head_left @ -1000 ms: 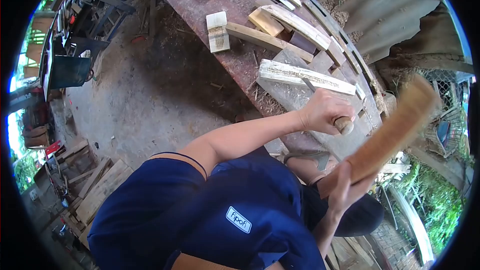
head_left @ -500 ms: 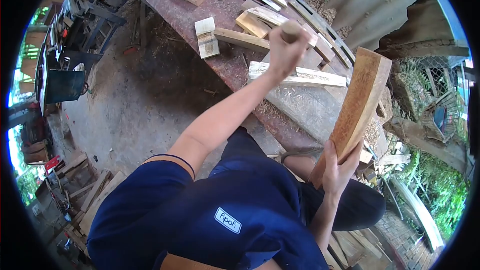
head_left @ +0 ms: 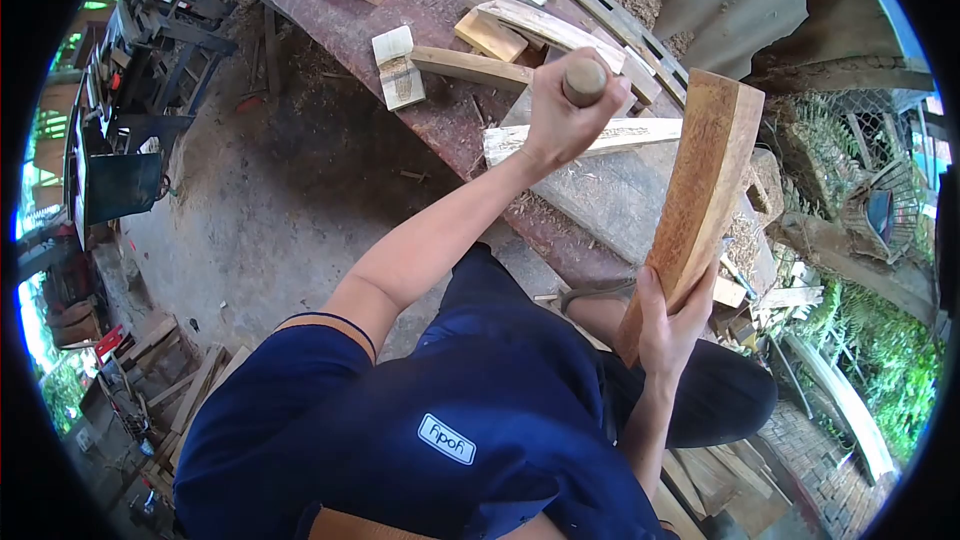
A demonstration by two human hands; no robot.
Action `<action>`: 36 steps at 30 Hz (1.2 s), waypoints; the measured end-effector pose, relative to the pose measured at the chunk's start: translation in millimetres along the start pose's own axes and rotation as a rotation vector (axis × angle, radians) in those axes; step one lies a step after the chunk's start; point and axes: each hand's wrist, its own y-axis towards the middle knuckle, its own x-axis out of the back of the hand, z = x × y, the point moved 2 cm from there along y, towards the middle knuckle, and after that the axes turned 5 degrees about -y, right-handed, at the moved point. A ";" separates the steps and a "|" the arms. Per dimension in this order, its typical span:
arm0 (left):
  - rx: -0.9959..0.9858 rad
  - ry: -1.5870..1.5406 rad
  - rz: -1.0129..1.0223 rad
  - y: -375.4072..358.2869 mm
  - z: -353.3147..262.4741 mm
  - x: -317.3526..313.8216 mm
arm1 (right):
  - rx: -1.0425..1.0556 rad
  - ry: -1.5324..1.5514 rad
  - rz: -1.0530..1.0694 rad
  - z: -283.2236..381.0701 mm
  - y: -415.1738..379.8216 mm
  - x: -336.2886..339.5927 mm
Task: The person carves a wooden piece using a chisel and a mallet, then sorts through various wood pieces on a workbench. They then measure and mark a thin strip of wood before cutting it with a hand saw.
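Observation:
My left hand (head_left: 562, 125) is raised over the workbench (head_left: 345, 35), closed around a round wooden handle (head_left: 585, 82) whose blunt end faces up. Whatever lies at the handle's lower end is hidden under the hand. To the right, a long, slightly curved brown piece of wood (head_left: 698, 175) stands tilted upright. My right hand (head_left: 672, 325) grips it near its lower end, thumb on the near face. A pale, rough-cut wood strip (head_left: 640, 135) lies on the bench behind and below my left hand.
Several wood offcuts lie on the bench, among them a pale notched block (head_left: 398, 65) and a yellowish block (head_left: 490, 37). Shavings cover a grey board (head_left: 600, 190). Corrugated sheeting (head_left: 740, 0) stands beyond the bench. Scrap timber (head_left: 195, 385) is piled at lower left.
The view has shifted slightly, so the bench sits further left and up. My left hand has tilted the handle, showing more of its round end. My right hand keeps its hold.

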 end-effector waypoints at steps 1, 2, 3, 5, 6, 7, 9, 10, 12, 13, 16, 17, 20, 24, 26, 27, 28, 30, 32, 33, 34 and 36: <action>0.000 -0.001 0.002 -2.5 -1.4 -3.3 | -0.005 -0.008 -0.002 -1.1 0.4 0.7; -0.039 0.016 0.011 -5.0 -3.9 -7.3 | -0.012 -0.016 -0.004 -1.9 0.4 1.2; -0.076 0.035 0.019 -8.4 -6.3 -10.6 | -0.014 -0.015 -0.005 2.0 0.1 3.2; -0.053 0.040 0.056 -17.6 -3.0 -15.8 | -0.087 0.051 -0.046 11.6 0.3 8.0; -0.134 0.065 0.126 -23.1 -2.0 -22.4 | -0.035 0.076 -0.129 5.8 -3.2 12.4; -0.213 0.089 0.198 -29.7 -1.5 -27.4 | 0.110 0.146 -0.158 11.2 -2.2 13.7; -0.240 0.148 0.281 -43.6 1.9 -33.8 | 0.227 0.513 -0.078 32.0 -2.1 10.9; -0.270 0.199 0.361 -47.6 4.1 -37.4 | 0.172 0.314 -0.058 26.5 -5.2 12.0; -0.297 0.215 0.354 -52.1 8.5 -39.3 | 0.145 -0.100 -0.121 29.9 -0.4 4.6; -0.320 0.238 0.345 -55.1 10.0 -40.6 | 0.054 -0.293 0.024 15.4 1.1 1.0; -0.344 0.255 0.419 -56.2 5.7 -40.9 | 0.075 -0.157 -0.068 15.1 -7.6 8.2; -0.316 0.245 0.489 -61.5 3.7 -40.4 | 0.030 -0.037 -0.138 20.3 -13.1 10.6; -0.300 0.252 0.458 -64.1 8.1 -40.3 | 0.100 0.214 -0.137 15.3 -19.9 11.1; -0.298 0.185 0.346 -52.7 0.9 -37.5 | 0.157 -0.223 0.008 5.6 -3.4 -0.5; -0.241 0.133 0.312 -49.1 4.0 -28.3 | 0.084 -0.178 0.003 7.7 -8.9 -1.0; -0.046 0.044 0.337 -39.2 -1.5 -20.6 | 0.055 -0.151 -0.007 7.1 -7.2 -0.5; -0.122 -0.054 0.202 -25.6 -0.8 -18.0 | 0.030 -0.124 -0.019 6.6 -5.4 0.8; -0.030 -0.021 -0.004 3.0 20.7 -0.2 | 0.013 -0.065 -0.030 -0.5 -3.9 0.2; 0.111 -0.082 -0.027 29.2 23.3 9.2 | -0.002 -0.003 -0.026 -3.3 -2.2 -0.7; 0.141 -0.054 0.018 37.7 20.8 12.7 | -0.008 0.014 -0.022 -3.4 -3.1 0.0; 0.148 -0.054 0.019 39.4 18.4 13.7 | -0.018 0.030 -0.018 -4.3 -5.2 1.0; 0.159 -0.119 0.024 45.5 11.7 11.8 | -0.033 0.028 -0.022 -7.1 -8.1 2.7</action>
